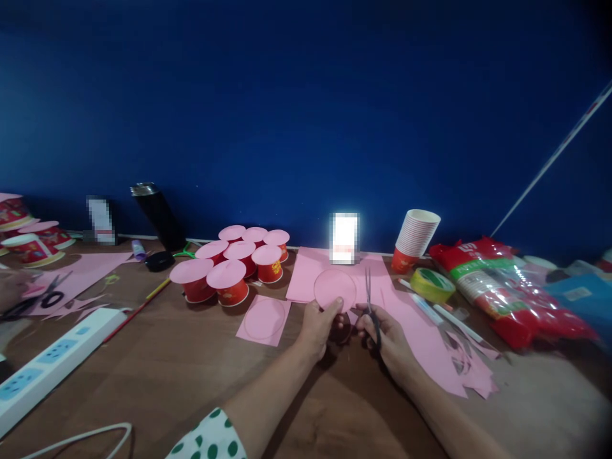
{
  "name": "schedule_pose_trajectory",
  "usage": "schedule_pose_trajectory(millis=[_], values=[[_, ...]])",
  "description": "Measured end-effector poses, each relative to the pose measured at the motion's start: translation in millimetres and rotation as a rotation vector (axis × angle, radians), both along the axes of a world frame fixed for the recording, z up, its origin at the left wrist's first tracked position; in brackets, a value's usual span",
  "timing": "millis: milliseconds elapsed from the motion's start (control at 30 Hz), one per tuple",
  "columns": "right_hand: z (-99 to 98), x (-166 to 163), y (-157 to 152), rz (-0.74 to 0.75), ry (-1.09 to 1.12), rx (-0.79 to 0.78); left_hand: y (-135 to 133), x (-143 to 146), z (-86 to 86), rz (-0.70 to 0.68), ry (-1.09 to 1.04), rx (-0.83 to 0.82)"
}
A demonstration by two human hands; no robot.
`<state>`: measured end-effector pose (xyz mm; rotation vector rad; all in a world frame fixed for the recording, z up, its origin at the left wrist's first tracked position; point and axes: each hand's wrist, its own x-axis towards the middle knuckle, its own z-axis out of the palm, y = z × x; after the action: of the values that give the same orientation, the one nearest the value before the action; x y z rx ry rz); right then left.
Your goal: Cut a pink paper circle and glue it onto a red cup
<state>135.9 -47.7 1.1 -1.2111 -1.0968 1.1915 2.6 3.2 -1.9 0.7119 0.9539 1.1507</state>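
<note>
Green-dotted sleeve (210, 440) nearest me on the feed, below and left of my landmark, the pink disc (335, 287). Starting well left of that disc, I've got a co-worker's hand (19, 290) beside black-handled scissors (56, 284), then a white power strip (71, 347), nearer me than the disc. Next, red cups with pink paper tops (239, 250), bunched left of the disc, and between cups and disc, a pink square (263, 320) lying flat with a circle drawn on it. Now, the disc itself, and I'm wary: should the paper swivel as the scissors (377, 328) close, the cut could stray into the round; a pinch this small might cause that, and the thumb sits near enough to be nicked. As for the grip, the left hand (320, 328) has the disc's lower edge, thumb on top, fingers beneath, closed; most of the disc stands out beyond the thumb, away from me. Just right of the disc, the right hand (389, 335) is curled around the scissors, blades pointing away, seemingly barely parted; whether they touch paper, I can't tell. Farther right of the disc: a cup stack (417, 236), yellow-green tape (423, 290), pink scraps (473, 373), a red packet (507, 287).
</note>
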Motion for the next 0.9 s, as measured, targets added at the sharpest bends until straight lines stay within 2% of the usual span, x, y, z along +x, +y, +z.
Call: schedule_pose_trajectory(millis=[300,567,900], values=[[-5.2,-3.7,0.6,0.035,0.027,0.011,-0.7,0.8,-9.0,-0.043,0.038,0.065],[-5.9,-3.6,0.5,0.035,0.009,-0.012,-2.5,1.8,-2.8,-0.008,0.073,0.063],[-3.3,-4.4,0.0,0.026,-0.036,-0.010,-2.4,2.9,-4.1,-0.011,0.057,0.077]])
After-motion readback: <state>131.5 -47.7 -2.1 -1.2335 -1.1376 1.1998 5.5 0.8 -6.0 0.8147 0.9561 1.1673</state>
